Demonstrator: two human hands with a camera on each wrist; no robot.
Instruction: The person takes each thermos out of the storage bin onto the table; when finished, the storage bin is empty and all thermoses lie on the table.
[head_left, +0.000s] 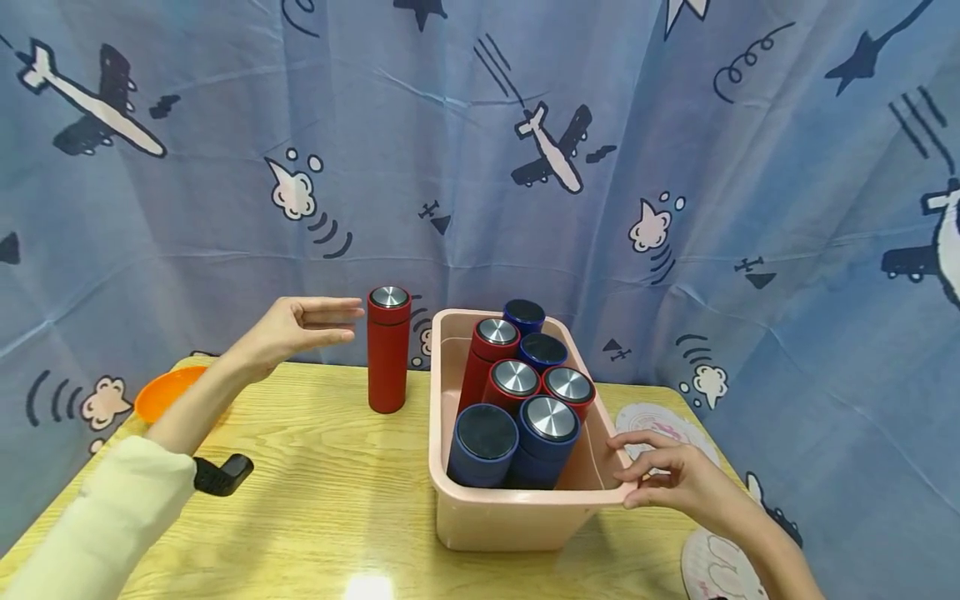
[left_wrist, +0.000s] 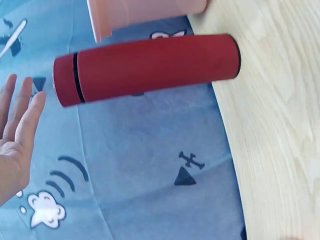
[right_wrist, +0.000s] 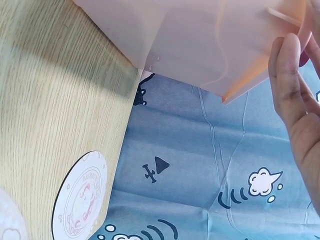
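The left hand [head_left: 297, 328], released, could topple the upright red flask [head_left: 387, 362], left of frame centre, by brushing it. The right hand [head_left: 673, 477] grips the pink bin [head_left: 510, 527], lower right; tugging might tip it

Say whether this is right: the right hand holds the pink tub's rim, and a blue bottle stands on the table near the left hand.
Not the colour: the head view shows a red bottle standing on the table near the left hand. The right hand does hold the pink tub's rim.
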